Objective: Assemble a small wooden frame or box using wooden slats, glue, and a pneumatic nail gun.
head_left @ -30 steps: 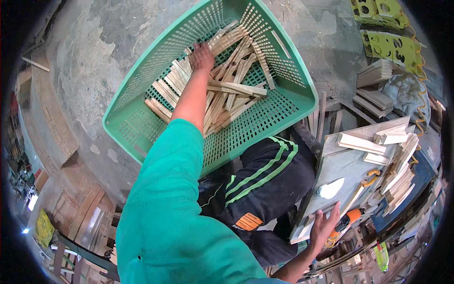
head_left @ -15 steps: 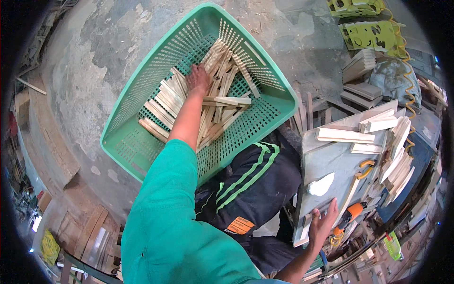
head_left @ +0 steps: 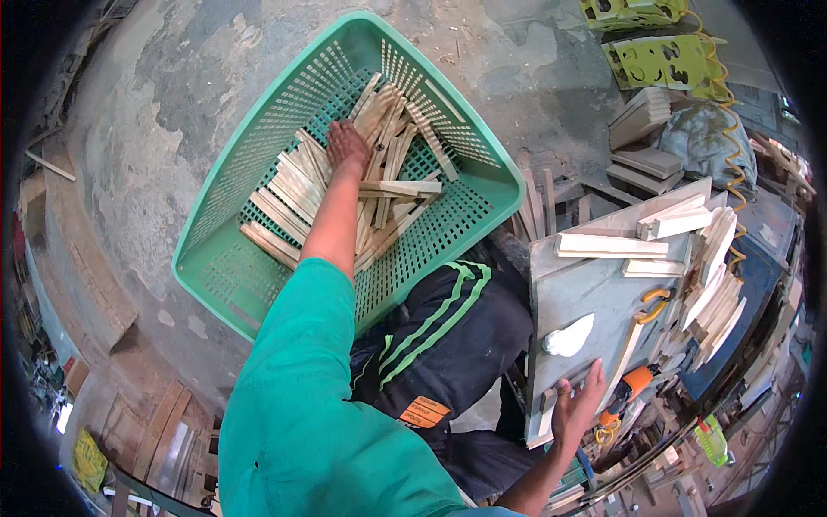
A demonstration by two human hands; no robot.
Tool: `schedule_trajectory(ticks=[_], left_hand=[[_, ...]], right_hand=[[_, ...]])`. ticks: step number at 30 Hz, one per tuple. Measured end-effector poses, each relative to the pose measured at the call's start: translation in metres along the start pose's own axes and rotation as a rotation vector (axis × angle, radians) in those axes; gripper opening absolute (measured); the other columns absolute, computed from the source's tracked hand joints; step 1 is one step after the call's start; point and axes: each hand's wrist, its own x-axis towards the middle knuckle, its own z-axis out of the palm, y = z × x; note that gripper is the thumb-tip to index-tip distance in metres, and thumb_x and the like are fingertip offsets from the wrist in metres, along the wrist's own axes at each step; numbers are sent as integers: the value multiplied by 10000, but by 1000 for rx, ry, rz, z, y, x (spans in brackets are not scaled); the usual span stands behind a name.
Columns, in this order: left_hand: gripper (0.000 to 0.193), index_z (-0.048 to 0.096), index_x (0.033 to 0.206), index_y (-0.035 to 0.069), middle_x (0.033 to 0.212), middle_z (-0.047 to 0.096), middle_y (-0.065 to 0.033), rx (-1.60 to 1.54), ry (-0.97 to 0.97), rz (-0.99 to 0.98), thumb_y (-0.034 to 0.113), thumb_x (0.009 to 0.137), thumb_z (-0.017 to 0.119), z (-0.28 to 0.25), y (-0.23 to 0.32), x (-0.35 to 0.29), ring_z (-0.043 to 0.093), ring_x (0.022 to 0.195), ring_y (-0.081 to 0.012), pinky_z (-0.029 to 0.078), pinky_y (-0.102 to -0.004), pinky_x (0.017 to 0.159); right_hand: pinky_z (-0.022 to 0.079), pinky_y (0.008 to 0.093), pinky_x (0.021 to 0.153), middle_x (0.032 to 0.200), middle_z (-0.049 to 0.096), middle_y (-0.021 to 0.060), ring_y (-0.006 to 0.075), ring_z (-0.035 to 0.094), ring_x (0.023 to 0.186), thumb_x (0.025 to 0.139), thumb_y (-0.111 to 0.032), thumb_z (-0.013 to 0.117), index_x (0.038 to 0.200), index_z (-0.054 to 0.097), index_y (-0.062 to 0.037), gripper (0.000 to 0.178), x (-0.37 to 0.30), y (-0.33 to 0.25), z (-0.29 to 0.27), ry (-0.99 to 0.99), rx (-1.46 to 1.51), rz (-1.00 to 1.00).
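My left hand (head_left: 348, 148) reaches into a green plastic basket (head_left: 207, 276), its fingers curled down around a pale wooden strip (head_left: 376, 114) that looks smeared by motion. Its fingertips are partly hidden. Left of the hand, several short wooden strips (head_left: 280, 207) lie side by side on the basket's floor. Others lie crosswise to its right, one strip (head_left: 401, 186) across them. My right hand (head_left: 575, 409) is open, fingers stretched, at the near edge of a grey board (head_left: 586, 297). It holds nothing; a small wooden piece (head_left: 545, 414) is beside it.
On the board are wooden pieces (head_left: 612, 246), a white lump (head_left: 568, 336) and an orange-handled tool (head_left: 655, 306). An orange power tool (head_left: 633, 388) sits beyond my right hand. A yellow coiled hose (head_left: 734, 155) hangs at the right, near stacked wood (head_left: 646, 164). My dark-clothed leg (head_left: 469, 336) is against the basket.
The view has shifted slightly, so most things appear further left. Beside my left hand the wooden strips have moved, and one strip now sticks out above the hand. My right hand stays open by the board.
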Motion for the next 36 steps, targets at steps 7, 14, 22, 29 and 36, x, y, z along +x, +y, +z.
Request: schedule_trajectory(ticks=[7,14,22,29,36], left_hand=[[255,598,1114,36,1194,626,-226,-28,-343,143,179,924,503,-38,-3,18,587,1154,-407,473,-502,989],[282,666,1148,19,1016,708,-54,-947,-627,-30,131,889,673,-170,-26,-40,643,906,-130,519,-311,829],[307,591,1243,28,1022,666,-11,-1356,-813,81,141,963,642,-374,30,-191,616,943,-109,510,-300,871],[349,518,1347,39,1134,624,-18,-1421,-1225,483,163,1022,550,-409,80,-356,587,1024,-86,497,-275,886],[291,524,1190,58,1091,565,-36,-1318,-1407,483,296,1093,387,-383,95,-447,547,1101,-134,462,-323,974]], right_hand=[[286,455,1169,1492,339,317,449,368,1381,847,-83,719,1530,283,16,816,-2,5,5,19,16,-8],[348,447,1132,1401,471,289,433,458,1315,838,-110,740,1454,424,24,705,-4,6,1,135,49,-35],[548,353,885,1171,645,184,256,664,1015,888,-93,719,1285,573,35,442,-66,-136,-14,197,824,-464],[539,322,844,1072,644,139,213,672,958,790,-85,825,1237,556,-12,526,-134,-135,3,258,915,-417],[465,298,941,1197,586,95,132,573,1019,979,-107,588,1405,470,30,463,-208,-17,40,187,1232,-212]])
